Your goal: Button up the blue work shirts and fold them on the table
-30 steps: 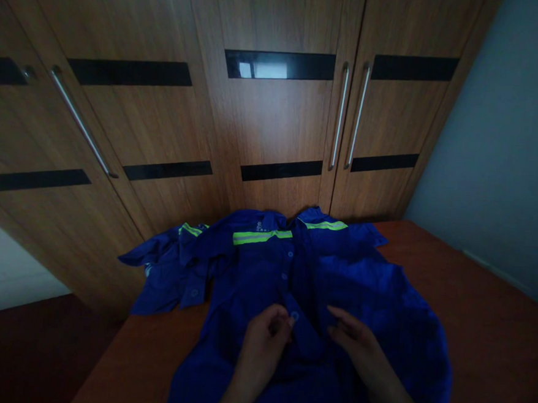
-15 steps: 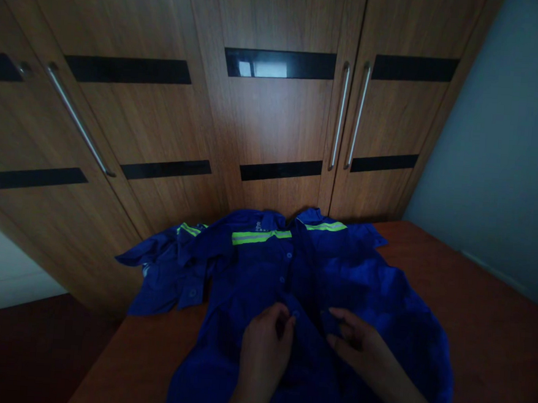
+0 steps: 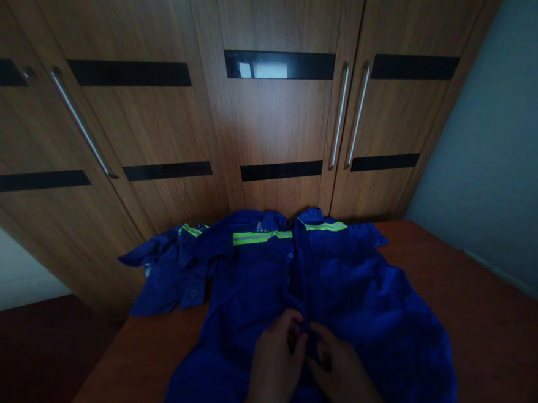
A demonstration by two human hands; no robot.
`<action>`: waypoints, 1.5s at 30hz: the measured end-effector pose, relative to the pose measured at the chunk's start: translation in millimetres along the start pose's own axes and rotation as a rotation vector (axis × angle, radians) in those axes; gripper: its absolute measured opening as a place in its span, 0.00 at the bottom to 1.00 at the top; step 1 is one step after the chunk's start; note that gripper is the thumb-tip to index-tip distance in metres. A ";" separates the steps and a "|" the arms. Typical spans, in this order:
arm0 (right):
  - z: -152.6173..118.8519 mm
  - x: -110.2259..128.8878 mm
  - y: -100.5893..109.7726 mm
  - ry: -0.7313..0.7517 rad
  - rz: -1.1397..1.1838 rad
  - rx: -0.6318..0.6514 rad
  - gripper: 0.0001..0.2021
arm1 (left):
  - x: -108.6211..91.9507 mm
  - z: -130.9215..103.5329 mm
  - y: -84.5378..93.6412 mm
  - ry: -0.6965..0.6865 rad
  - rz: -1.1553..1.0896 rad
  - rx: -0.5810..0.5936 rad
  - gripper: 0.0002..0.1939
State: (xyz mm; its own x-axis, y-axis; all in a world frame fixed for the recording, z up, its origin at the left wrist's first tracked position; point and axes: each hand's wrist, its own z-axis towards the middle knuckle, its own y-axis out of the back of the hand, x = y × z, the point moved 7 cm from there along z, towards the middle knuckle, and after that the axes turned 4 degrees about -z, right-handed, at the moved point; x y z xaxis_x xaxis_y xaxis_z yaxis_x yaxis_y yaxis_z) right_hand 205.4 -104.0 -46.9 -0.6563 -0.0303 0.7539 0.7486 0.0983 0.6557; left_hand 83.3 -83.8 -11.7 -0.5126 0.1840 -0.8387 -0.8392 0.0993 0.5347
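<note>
A blue work jacket (image 3: pixel 372 313) with yellow-green reflective strips across the chest lies spread out, its front partly open. My left hand (image 3: pixel 279 356) pinches the button-side edge of the front placket. Right beside it, my right hand (image 3: pixel 331 359) has its fingers closed on the opposite front edge. The two edges meet between my fingertips. Buttons show on the placket above my hands, while whatever lies right under the fingertips is hidden. At the left, a folded sleeve (image 3: pixel 170 290) of the jacket rests with its cuff button visible.
The reddish-brown table (image 3: pixel 489 340) carries the jacket. Behind it stands a wooden wardrobe (image 3: pixel 279 122) with dark strips and long metal handles (image 3: pixel 339 117). A pale wall (image 3: pixel 502 162) rises at the right. The table's left edge drops to a dark floor (image 3: pixel 24 344).
My right hand has moved left with its front edge, up to my left hand. My left hand has shifted slightly right. The gap between the jacket's two front edges has narrowed.
</note>
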 end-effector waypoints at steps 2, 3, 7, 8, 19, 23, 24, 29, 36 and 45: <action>-0.2 -0.6 -0.4 -0.008 0.001 -0.001 0.24 | -0.4 -1.1 1.2 -0.015 0.025 -0.020 0.17; -0.4 -0.7 -0.3 -0.014 0.005 0.000 0.24 | -1.7 -1.9 1.8 -0.036 0.035 -0.029 0.18; -0.9 -1.2 0.2 -0.011 0.021 -0.019 0.23 | -3.3 -5.3 1.8 -0.088 0.043 -0.039 0.19; -0.8 -2.0 0.1 -0.004 0.026 -0.030 0.23 | -1.3 -5.4 1.7 -0.078 0.033 -0.046 0.18; -0.6 -19.7 -2.8 0.002 0.228 -0.068 0.23 | 11.9 -0.7 2.5 0.017 -0.182 -0.111 0.12; -1.4 -19.1 -3.4 0.012 0.188 -0.077 0.23 | 10.1 0.2 -3.6 0.019 -0.222 -0.086 0.12; -1.5 -18.9 -3.4 0.014 0.173 -0.085 0.23 | 10.0 0.4 -5.1 0.025 -0.227 -0.080 0.12; -1.6 -17.5 -4.4 0.049 0.164 -0.099 0.22 | 5.1 -1.3 -9.0 0.007 -0.221 -0.035 0.14; -2.6 -18.6 -2.3 0.022 0.212 -0.091 0.23 | 3.4 -2.0 -4.6 -0.040 -0.137 -0.055 0.12; -3.2 -22.3 2.4 -0.020 0.340 -0.091 0.23 | 6.5 1.8 3.1 -0.120 0.026 -0.149 0.11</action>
State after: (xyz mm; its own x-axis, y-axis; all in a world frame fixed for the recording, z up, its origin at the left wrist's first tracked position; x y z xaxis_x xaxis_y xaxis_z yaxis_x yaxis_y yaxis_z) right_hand 222.2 -106.2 -62.0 -0.3692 0.0082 0.9293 0.9293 0.0109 0.3691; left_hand 77.8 -80.6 -15.3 -0.5162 0.3011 -0.8018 -0.8484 -0.0513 0.5269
